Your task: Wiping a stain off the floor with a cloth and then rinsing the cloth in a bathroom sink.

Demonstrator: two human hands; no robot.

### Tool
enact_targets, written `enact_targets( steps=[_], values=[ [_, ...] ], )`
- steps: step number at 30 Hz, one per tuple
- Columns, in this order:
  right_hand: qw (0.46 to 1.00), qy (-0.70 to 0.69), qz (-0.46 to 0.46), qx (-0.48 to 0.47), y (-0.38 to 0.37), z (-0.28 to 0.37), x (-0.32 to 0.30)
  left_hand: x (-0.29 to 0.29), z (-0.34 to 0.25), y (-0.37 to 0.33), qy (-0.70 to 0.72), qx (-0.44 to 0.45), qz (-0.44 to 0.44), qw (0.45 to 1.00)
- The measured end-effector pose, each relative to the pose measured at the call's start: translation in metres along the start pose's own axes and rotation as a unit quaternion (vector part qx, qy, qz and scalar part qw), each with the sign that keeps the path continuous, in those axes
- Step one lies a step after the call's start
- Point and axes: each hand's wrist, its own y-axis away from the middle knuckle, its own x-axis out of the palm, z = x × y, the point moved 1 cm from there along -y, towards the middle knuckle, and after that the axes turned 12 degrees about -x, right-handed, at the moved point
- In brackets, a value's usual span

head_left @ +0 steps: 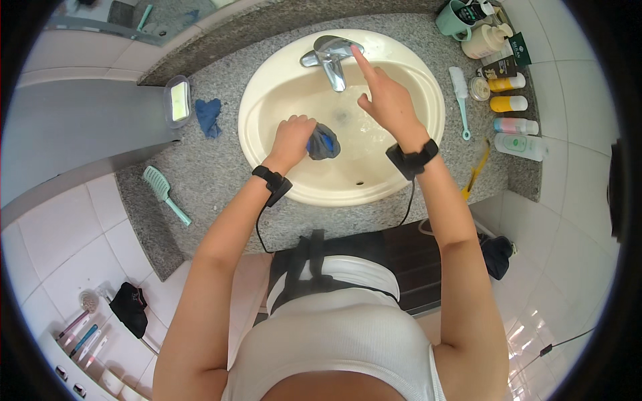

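My left hand (293, 142) is closed on a bunched grey and blue cloth (324, 143), held over the left part of the cream oval sink (251, 170). The cloth hangs from my fingers, and its exact kind does not show. At the far side of the sink stands a chrome faucet (332, 59), its spout pointing toward me. My right hand (390, 101) is empty, with the index finger stretched out to the right end of the faucet's handle and the thumb held apart. Whether the fingertip touches the handle or hovers just over it, I cannot tell.
Left of the sink lie a blue cloth (208, 117), a soap dish (176, 101) and a mint hairbrush (166, 194). To the right are a long-handled brush (461, 100), a yellow tool (477, 170) and several bottles, including a pump bottle (483, 41). Granite counter (200, 160) surrounds the sink.
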Motion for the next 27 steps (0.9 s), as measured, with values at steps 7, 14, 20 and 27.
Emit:
enact_targets(
  steps=[7,14,20,27],
  values=[
    [0.996,0.037,0.068,0.041,-0.008,-0.013,0.013,-0.017,-0.008,0.007,0.012,0.017,-0.018,1.0],
    [0.987,-0.007,0.132,0.095,-0.014,-0.008,0.009,-0.021,-0.006,0.008,-0.02,0.004,-0.025,0.999],
    [0.988,-0.027,0.123,0.094,-0.014,-0.007,0.007,-0.035,-0.016,0.011,0.001,0.031,-0.074,0.997],
    [0.987,-0.051,0.105,0.112,-0.004,-0.012,0.022,-0.046,-0.022,0.014,0.015,0.035,-0.086,0.996]
  ],
)
